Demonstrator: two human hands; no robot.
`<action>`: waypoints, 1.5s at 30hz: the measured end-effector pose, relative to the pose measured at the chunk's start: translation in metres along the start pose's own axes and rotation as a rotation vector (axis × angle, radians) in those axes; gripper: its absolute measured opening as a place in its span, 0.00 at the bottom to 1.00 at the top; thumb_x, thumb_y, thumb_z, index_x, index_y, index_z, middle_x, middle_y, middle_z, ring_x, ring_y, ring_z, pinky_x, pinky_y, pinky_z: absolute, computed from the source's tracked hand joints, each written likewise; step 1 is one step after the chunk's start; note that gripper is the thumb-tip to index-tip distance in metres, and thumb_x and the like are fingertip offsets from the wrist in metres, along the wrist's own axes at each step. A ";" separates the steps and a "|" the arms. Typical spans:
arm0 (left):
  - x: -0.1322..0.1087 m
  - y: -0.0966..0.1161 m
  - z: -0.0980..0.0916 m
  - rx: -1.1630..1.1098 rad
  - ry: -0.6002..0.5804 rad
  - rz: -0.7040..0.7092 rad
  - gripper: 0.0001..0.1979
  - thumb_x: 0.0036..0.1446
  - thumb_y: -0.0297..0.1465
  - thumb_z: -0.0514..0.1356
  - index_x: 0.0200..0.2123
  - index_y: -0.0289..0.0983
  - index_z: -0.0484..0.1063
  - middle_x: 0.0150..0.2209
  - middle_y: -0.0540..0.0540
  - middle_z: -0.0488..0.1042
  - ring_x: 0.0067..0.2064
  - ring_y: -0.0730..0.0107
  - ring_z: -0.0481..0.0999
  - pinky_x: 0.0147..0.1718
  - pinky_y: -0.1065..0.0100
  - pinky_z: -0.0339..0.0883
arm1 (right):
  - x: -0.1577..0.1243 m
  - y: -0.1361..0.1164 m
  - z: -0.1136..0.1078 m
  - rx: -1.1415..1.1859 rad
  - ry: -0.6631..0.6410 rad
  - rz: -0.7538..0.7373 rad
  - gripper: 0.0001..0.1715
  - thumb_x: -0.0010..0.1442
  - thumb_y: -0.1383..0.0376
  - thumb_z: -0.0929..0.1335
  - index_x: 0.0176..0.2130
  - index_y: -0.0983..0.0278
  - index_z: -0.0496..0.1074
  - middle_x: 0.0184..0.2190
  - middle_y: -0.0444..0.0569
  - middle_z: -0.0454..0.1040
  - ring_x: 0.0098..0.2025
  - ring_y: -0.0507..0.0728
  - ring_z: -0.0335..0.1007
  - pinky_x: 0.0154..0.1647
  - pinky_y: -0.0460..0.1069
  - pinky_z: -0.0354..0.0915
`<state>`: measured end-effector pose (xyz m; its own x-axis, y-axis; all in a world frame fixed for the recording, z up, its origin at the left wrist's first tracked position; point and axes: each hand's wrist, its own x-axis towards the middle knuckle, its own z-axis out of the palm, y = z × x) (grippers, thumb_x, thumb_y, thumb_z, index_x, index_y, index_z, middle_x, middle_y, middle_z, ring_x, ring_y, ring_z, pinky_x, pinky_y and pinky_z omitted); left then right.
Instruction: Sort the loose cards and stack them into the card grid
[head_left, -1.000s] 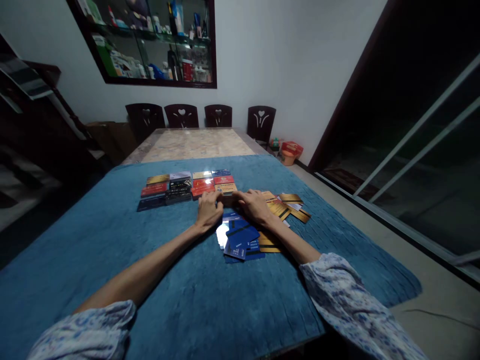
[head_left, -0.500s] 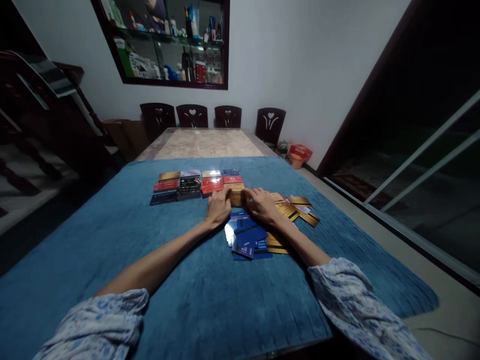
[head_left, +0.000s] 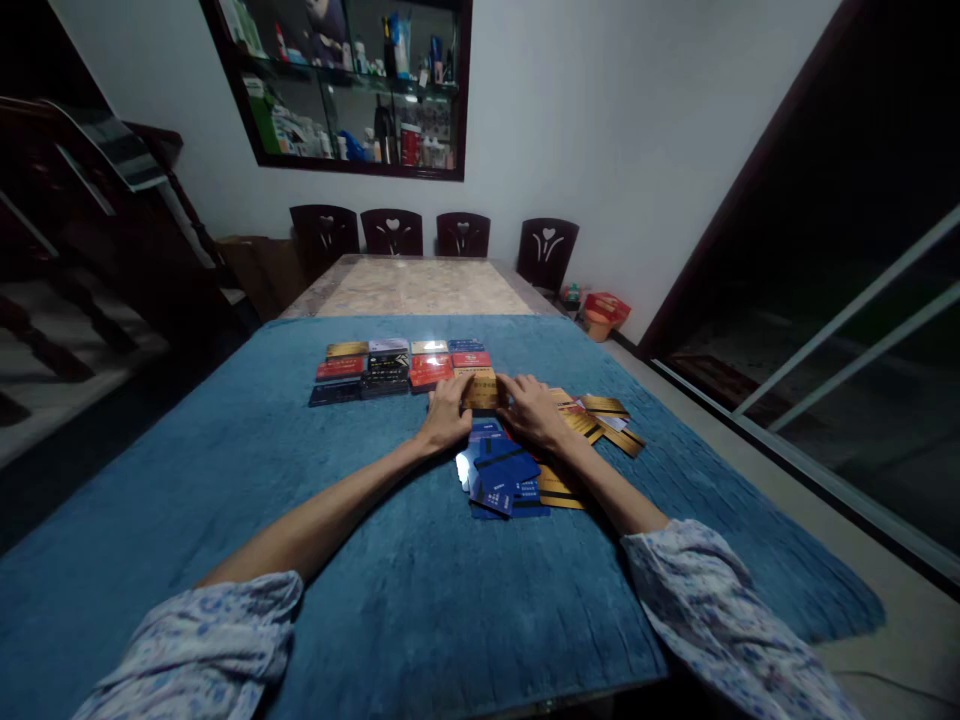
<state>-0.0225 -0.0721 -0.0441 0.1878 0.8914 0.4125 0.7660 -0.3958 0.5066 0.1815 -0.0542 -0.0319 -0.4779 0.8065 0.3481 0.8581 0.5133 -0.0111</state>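
My left hand (head_left: pixel 448 414) and my right hand (head_left: pixel 532 410) hold a gold card stack (head_left: pixel 484 392) from its two sides, fingers bent against its edges. The stack sits at the near right corner of neat rows of cards. Beyond it lies a red card (head_left: pixel 471 359), and to its left is a red stack (head_left: pixel 430 372). Black cards (head_left: pixel 385 380) and a dark blue stack (head_left: pixel 335 392) are farther left. Just below my hands lies a loose heap of blue cards (head_left: pixel 507 465). Loose gold cards (head_left: pixel 582 425) spread beside and partly behind my right hand and forearm.
A blue cloth (head_left: pixel 360 590) covers the near part of the table, with the bare marble-like tabletop (head_left: pixel 427 285) beyond. Several dark chairs (head_left: pixel 393 233) stand at the far end. A red box (head_left: pixel 607 308) is on the floor at the right.
The view has shifted slightly, so everything appears a little farther right. Both hands remain at the gold card stack, with a small shift of the fingers around it.
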 end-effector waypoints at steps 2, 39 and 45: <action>0.000 -0.003 0.002 0.000 -0.008 0.016 0.36 0.53 0.23 0.56 0.67 0.37 0.62 0.62 0.38 0.72 0.60 0.50 0.68 0.58 0.48 0.66 | -0.001 0.000 -0.002 -0.019 -0.022 0.008 0.33 0.67 0.60 0.67 0.68 0.66 0.62 0.54 0.62 0.74 0.55 0.66 0.65 0.51 0.55 0.61; -0.020 -0.049 -0.095 0.439 -0.023 0.032 0.31 0.58 0.26 0.59 0.65 0.37 0.63 0.60 0.33 0.65 0.60 0.45 0.63 0.56 0.46 0.60 | 0.078 -0.068 -0.035 -0.103 -0.139 -0.277 0.32 0.66 0.60 0.66 0.66 0.65 0.65 0.63 0.63 0.66 0.59 0.68 0.59 0.48 0.56 0.61; -0.018 -0.067 -0.119 0.509 -0.055 -0.011 0.29 0.60 0.28 0.58 0.65 0.36 0.64 0.61 0.32 0.64 0.60 0.43 0.63 0.56 0.44 0.60 | 0.100 -0.089 -0.037 -0.079 -0.153 -0.312 0.27 0.67 0.59 0.66 0.62 0.65 0.68 0.62 0.62 0.67 0.58 0.67 0.58 0.49 0.57 0.61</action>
<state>-0.1500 -0.0874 0.0044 0.1996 0.9108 0.3613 0.9680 -0.2406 0.0719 0.0646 -0.0299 0.0386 -0.7371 0.6518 0.1785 0.6750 0.7228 0.1481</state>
